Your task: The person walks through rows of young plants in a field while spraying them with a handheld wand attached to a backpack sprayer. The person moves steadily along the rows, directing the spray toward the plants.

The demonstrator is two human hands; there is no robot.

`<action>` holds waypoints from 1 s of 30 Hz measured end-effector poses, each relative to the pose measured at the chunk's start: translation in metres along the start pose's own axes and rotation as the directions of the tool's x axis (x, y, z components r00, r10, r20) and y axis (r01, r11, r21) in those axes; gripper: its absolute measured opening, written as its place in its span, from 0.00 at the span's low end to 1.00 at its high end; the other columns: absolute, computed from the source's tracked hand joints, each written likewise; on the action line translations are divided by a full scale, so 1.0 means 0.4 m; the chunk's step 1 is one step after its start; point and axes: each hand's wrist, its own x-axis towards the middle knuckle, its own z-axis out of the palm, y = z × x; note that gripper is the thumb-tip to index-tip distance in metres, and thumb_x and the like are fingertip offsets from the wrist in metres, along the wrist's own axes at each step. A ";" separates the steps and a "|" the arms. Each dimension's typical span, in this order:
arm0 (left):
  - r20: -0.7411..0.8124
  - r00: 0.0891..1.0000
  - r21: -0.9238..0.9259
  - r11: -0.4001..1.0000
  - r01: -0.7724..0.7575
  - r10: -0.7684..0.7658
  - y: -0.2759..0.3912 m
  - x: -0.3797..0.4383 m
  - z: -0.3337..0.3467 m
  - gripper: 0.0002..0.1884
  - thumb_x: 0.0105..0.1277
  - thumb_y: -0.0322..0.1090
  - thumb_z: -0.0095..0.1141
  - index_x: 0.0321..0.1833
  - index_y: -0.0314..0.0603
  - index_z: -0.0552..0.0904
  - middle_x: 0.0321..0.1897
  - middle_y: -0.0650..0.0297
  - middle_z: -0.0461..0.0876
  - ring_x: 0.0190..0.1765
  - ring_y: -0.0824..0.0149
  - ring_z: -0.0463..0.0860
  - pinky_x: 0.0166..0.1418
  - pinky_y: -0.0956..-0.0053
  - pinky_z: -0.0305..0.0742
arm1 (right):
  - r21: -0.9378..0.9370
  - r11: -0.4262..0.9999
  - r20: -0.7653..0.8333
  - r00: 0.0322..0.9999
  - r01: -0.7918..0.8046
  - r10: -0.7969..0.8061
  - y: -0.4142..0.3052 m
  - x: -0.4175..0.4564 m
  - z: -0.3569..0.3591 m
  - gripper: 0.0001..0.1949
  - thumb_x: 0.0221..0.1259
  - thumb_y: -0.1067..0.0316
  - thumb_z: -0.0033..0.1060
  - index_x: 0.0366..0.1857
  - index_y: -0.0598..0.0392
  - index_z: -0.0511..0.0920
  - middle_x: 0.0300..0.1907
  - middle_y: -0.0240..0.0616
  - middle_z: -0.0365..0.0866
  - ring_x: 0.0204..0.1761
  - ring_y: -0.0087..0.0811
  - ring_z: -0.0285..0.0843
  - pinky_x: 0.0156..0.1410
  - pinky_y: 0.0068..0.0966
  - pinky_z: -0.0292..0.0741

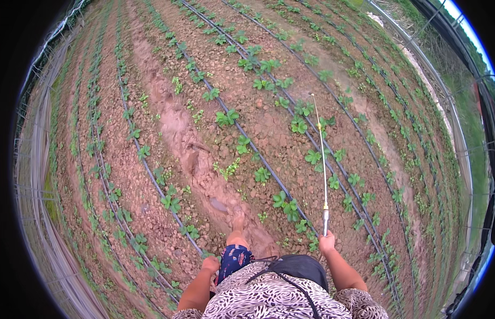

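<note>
My right hand (327, 242) is wrapped around the metal handle end of a long, thin spray lance (323, 159). The lance reaches forward over the plant rows, and its nozzle (312, 95) is above the bed beside a pair of black drip lines (307, 133). Young leafy plants, which look like strawberry plants (299, 124), stand along these lines. Down by my left thigh, my left hand (210, 264) has curled fingers; whether anything is inside them cannot be seen. One bare foot (238, 219) is in the muddy furrow.
The wet, slippery-looking furrow (179, 127) runs forward between raised soil beds. Another drip line (151, 175) with plants lies on my left. Gathered sheeting (44, 223) edges the left side; a metal rail (451, 103) follows the right. A black mesh cap or bag (303, 268) is at my waist.
</note>
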 end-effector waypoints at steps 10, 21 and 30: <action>-0.148 0.986 0.016 0.997 -0.069 0.071 -0.051 0.076 -0.165 0.19 0.62 0.44 0.41 0.36 0.38 0.83 0.40 0.45 0.81 0.47 0.47 0.80 0.54 0.58 0.73 | 0.190 0.941 0.347 0.916 -0.281 0.204 -0.304 -0.033 0.088 0.07 0.49 0.78 0.47 0.26 0.49 0.68 0.11 0.28 0.60 0.08 0.22 0.52 0.12 0.23 0.51; -0.062 0.998 -0.030 0.999 -0.011 0.009 -0.087 0.135 -0.303 0.19 0.61 0.45 0.42 0.37 0.38 0.83 0.40 0.46 0.81 0.47 0.47 0.80 0.54 0.58 0.73 | -0.184 0.974 0.467 0.861 -0.129 0.202 -0.407 -0.057 0.228 0.03 0.48 0.75 0.52 0.25 0.51 0.72 0.13 0.29 0.64 0.11 0.21 0.58 0.14 0.22 0.56; -0.061 0.997 -0.095 0.995 0.035 -0.041 -0.096 0.185 -0.395 0.20 0.63 0.47 0.42 0.39 0.38 0.82 0.43 0.46 0.80 0.49 0.47 0.79 0.56 0.58 0.72 | -0.244 0.960 0.246 0.966 0.134 -0.073 -0.434 0.034 0.351 0.04 0.52 0.72 0.53 0.30 0.57 0.77 0.19 0.30 0.74 0.22 0.23 0.69 0.29 0.25 0.68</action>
